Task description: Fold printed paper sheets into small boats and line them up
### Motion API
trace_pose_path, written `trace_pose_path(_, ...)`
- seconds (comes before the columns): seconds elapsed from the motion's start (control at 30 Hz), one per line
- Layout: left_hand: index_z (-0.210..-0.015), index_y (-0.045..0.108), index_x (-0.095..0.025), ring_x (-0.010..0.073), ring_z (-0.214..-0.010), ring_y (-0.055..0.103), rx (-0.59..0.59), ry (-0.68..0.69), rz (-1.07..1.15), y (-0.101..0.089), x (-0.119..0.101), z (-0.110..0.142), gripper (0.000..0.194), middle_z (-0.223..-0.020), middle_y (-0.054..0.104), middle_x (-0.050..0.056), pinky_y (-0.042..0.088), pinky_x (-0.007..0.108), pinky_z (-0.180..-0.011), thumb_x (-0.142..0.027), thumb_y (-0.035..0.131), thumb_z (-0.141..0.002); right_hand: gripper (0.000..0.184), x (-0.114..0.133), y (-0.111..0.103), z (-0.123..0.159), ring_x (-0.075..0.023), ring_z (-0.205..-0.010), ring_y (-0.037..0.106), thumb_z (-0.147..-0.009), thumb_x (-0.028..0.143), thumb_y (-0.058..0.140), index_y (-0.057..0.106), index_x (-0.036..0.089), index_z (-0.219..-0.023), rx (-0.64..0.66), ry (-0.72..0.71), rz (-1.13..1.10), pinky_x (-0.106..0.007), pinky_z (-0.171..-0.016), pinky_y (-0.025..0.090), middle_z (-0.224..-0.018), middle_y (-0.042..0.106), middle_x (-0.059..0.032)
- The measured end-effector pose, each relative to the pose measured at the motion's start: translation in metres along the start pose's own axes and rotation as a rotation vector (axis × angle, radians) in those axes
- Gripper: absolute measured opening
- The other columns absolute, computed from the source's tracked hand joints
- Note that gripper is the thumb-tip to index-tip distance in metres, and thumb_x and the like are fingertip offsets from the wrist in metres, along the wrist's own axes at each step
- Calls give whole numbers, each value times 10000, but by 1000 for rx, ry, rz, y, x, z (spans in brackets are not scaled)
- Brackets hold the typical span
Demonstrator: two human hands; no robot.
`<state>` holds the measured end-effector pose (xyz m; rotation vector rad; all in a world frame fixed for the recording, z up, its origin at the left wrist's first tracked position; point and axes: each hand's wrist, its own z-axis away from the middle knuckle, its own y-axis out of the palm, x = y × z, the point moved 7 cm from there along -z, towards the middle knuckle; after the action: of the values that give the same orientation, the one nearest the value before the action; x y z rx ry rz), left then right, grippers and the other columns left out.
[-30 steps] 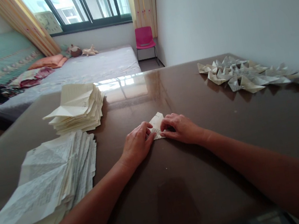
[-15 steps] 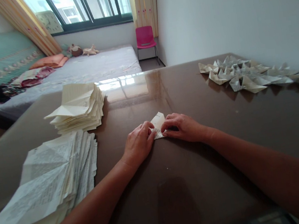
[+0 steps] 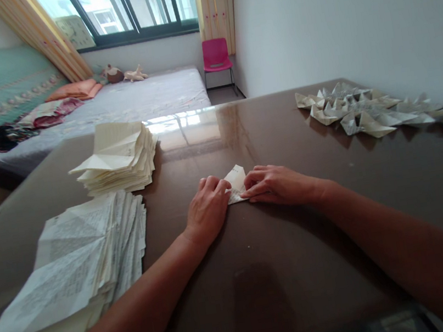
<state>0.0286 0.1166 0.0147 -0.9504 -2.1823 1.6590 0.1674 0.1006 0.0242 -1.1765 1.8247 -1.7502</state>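
A small folded piece of printed paper (image 3: 237, 179) lies on the brown table (image 3: 208, 301), its pointed end facing away from me. My left hand (image 3: 209, 204) grips its left edge, fingers curled and pressed together. On the opposite edge, my right hand (image 3: 276, 184) pinches the paper with thumb and fingertips. The paper's lower side edges are partly covered by my fingers.
To the left stand a stack of cream paper sheets (image 3: 116, 157) and, nearer, a stack of creased printed sheets (image 3: 88, 252). Several folded paper boats (image 3: 366, 108) sit by the wall at right. Beyond the table are a bed (image 3: 168, 90) and a pink chair (image 3: 215, 56).
Both hands stay at the folded paper. The left hand's fingers have curled in more over its left edge, and the right hand has shifted slightly to the right.
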Motion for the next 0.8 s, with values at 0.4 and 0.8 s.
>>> trace_pose_path(0.4,-1205,576,-103,232,-1039,510,59,333,-110,-9,-44,35,327,-1083,600,121,474,385,-987,-180,402,-938,275,-4,1,1,-171,-950,574,-927,376,517,681,339,-1145,-29,21,-1,-300,-857,439,-1048,667,-26)
trace_pose_path(0.8,-1182,603,-109,238,-1059,514,19,311,-49,-9,-37,33,316,-1108,603,111,496,405,-990,-189,442,-922,421,-11,1,1,-213,-962,594,-838,423,636,627,210,-1201,-33,64,-91,-324,-841,463,-1038,676,-79)
